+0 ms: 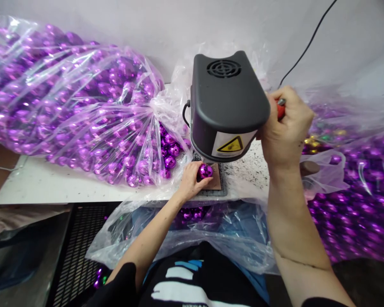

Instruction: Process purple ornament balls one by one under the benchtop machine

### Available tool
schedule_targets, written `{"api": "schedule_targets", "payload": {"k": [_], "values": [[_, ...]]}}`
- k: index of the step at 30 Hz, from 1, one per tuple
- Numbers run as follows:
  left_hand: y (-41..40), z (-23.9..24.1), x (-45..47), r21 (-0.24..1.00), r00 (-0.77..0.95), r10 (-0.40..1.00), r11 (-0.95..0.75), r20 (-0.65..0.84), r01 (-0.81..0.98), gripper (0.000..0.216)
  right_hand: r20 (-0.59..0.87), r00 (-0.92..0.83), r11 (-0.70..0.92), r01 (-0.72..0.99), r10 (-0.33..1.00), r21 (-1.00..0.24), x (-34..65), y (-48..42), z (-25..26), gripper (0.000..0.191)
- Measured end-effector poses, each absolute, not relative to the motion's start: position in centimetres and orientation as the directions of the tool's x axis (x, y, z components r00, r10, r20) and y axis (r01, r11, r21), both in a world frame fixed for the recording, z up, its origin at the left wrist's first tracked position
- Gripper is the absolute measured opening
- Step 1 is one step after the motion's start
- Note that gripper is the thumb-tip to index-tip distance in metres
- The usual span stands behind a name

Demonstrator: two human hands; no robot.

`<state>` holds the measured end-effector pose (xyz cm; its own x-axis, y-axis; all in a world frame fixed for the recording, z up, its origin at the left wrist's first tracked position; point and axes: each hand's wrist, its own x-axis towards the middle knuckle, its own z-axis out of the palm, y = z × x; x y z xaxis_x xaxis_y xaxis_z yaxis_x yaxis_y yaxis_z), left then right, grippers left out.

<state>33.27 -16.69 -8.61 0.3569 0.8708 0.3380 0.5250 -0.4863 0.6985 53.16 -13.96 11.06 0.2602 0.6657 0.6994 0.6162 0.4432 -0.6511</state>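
Note:
With thumb and fingers curled round it, my left hand (191,181) grips a shiny purple ball ornament (206,171). The ball is at a small brown pad (215,182) on a dark base plate (223,187), below the front edge of a black machine housing (230,98). That housing has a round vent on top and a yellow warning label (232,145). My right hand (288,123) is closed round a red handle (280,110) at the machine's right side; most of the handle is hidden by the fingers. The machine's lower working part is hidden under its housing.
A large clear bag (83,106) of purple balls fills the left of the white table (51,181), with loose balls (171,155) at its mouth. More purple balls (355,213) lie at right. Dark scraps (243,175) litter the tabletop. Clear plastic (121,238) drapes over my lap.

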Motion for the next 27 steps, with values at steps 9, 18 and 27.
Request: {"api": "schedule_targets", "payload": {"k": [9,18,27], "values": [[-16.7,-8.3,33.1,0.721,0.386,0.865,-0.487,0.320,0.493,0.051,0.818,0.239,0.382,0.792,0.523,-0.476,52.2,-19.7,8.7,0.016],[-16.8,-8.1,33.2,0.765,0.372,0.872,-0.468,0.318,0.443,0.047,0.889,0.206,0.475,0.784,0.409,-0.400,51.6,-22.0,1.9,0.019],[-16.9,-8.6,33.2,0.768,0.388,0.866,-0.474,0.317,0.431,0.041,0.875,0.299,0.442,0.772,0.380,-0.456,50.9,-21.4,2.1,0.011]]}}
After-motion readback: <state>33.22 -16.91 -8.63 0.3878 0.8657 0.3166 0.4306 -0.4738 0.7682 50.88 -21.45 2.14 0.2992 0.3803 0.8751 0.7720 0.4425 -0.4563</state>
